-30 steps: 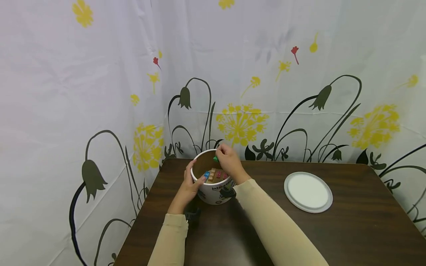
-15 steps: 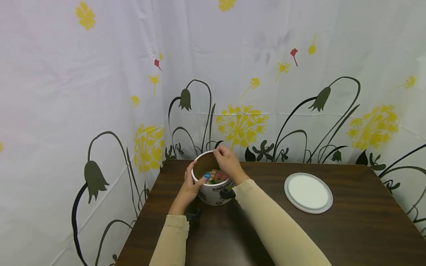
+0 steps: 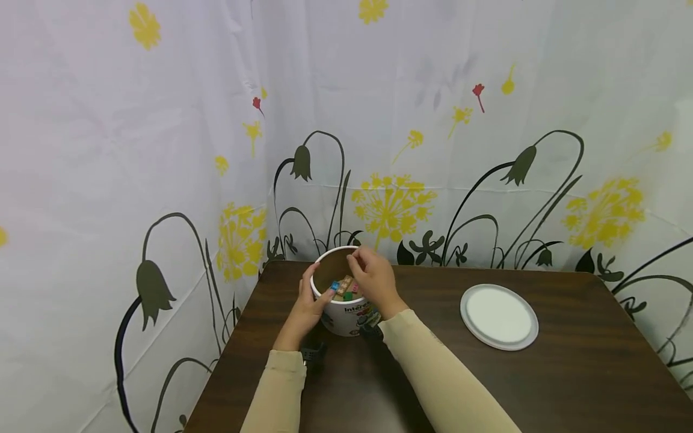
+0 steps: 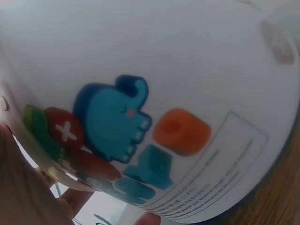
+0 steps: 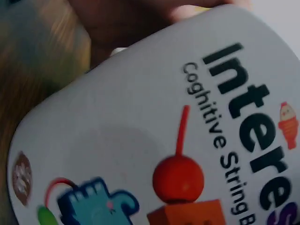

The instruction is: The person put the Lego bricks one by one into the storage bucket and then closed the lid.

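A white printed bucket (image 3: 341, 325) stands on the table, with several small pieces inside. Among them I see a blue piece (image 3: 335, 285), a light wooden piece (image 3: 344, 284), a pink piece (image 3: 355, 288) and a green piece (image 3: 348, 296). My left hand (image 3: 303, 310) grips the bucket's left side, thumb over the rim beside the blue piece. My right hand (image 3: 376, 279) hangs over the right rim, fingers loosely bent, with nothing seen in them. Both wrist views are filled by the bucket's printed wall, with an elephant picture (image 4: 112, 122) and lettering (image 5: 248, 117).
A round white lid (image 3: 499, 317) lies on the dark wooden table (image 3: 585, 349) to the right of the bucket. Behind the table hangs a white curtain (image 3: 335, 78) printed with flowers.
The green piece that my right fingers held a second ago now lies among the others in the bucket. My right hand has shifted slightly lower; my left hand keeps its hold on the bucket.
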`<state>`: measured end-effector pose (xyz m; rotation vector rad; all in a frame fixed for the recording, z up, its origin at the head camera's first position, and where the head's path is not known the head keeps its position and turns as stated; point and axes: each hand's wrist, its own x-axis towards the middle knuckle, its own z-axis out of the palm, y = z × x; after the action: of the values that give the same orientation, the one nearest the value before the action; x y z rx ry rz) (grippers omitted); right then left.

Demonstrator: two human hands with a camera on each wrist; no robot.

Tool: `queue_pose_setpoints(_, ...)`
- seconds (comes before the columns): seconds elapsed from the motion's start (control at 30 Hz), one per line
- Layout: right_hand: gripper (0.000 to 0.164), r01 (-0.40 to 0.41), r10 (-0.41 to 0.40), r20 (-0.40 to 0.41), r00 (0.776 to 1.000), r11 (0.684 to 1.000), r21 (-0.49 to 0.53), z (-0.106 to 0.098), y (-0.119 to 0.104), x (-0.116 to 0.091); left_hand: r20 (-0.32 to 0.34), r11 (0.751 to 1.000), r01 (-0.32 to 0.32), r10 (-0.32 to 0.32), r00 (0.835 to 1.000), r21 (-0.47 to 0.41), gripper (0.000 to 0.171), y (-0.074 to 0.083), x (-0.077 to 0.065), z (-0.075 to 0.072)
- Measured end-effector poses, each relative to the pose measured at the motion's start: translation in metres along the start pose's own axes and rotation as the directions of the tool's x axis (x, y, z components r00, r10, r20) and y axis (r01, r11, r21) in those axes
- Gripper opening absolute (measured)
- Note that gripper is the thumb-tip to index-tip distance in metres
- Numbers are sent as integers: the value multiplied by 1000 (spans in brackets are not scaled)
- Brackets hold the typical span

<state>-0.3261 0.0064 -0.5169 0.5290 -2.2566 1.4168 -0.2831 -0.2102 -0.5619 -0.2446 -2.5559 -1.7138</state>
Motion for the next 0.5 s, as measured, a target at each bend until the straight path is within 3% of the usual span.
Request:
queue_pose_setpoints(0.07, 20, 17, -17, -7, 1000, 1000, -20, 0, 1, -5, -2, 1000, -2, 2, 1000, -1, 88, 1, 0, -1)
queue_pose_setpoints(0.3, 8, -62, 65, -8, 998, 974, 217, -19, 9, -40, 6, 1000, 10, -10, 1000, -8, 88, 0, -2, -3)
queue_pose_setpoints(0.4, 5, -79, 89, -31, 996, 970, 228, -44, 18, -62, 16, 1000, 7, -7, 1000, -22, 88, 1, -1, -3)
queue_pose_setpoints(0.5, 5, -94, 108, -100, 989, 987, 134, -83, 32, -80, 28, 1000, 18, -18, 999, -20, 91, 4, 0, -2)
